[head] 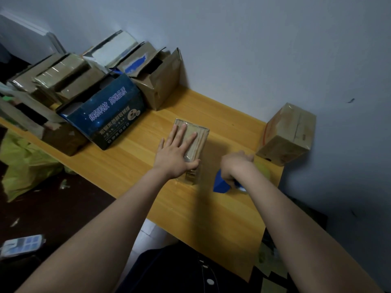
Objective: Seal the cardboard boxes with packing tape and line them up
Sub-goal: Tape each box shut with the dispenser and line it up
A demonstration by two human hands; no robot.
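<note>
A small taped cardboard box (200,136) lies in the middle of the wooden table (211,208). My left hand (176,152) presses flat on its top with fingers spread and straight. Just right of the box, my right hand (234,166) grips a blue tape dispenser (221,183) that rests on the table; the tape roll is mostly hidden under my wrist. A second cardboard box (287,134) with glossy tape stands at the far right corner against the wall.
Several cardboard boxes (156,81) are piled at the table's left end, with a dark blue printed carton (105,115) in front. The grey wall (275,49) runs along the far edge. Yellow-green bags (25,163) lie on the floor to the left.
</note>
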